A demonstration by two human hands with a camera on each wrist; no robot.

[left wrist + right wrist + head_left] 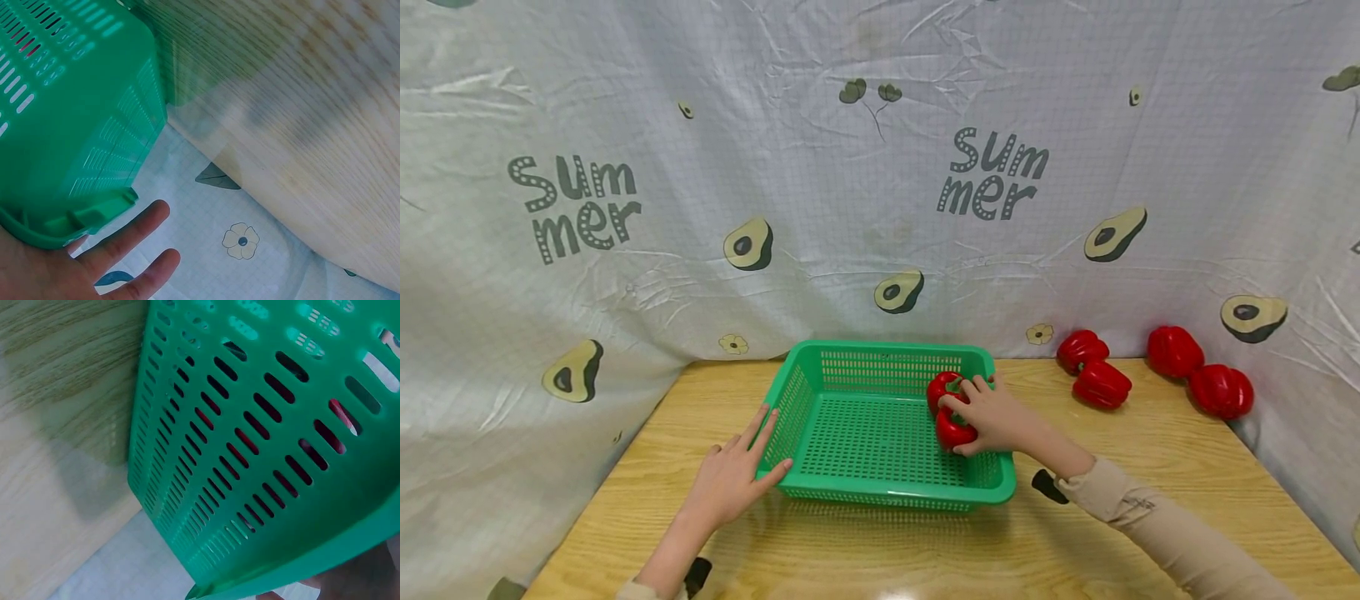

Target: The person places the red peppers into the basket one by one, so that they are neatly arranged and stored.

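Observation:
A green plastic basket (pixel 880 492) with slotted sides stands on the wooden table. Inside it, against the right end, are two red bell peppers, a rear one (pixel 937 387) and a front one (pixel 951 435). My right hand (pixel 1000 419) reaches over the right rim and grips the front pepper with bent fingers. Spread, straight fingers of my left hand (pixel 730 477) rest at the left rim; in the left wrist view they stretch past the basket corner (pixel 94 212). From the right wrist, the basket wall (pixel 250 456) hides most of the peppers, red showing through its slots.
At the back right of the table (pixel 1120 467) lie several more red bell peppers, one pair (pixel 1102 385) nearer the basket and another pair (pixel 1221 392) by the right edge. A white printed curtain (pixel 820 183) hangs close behind the table.

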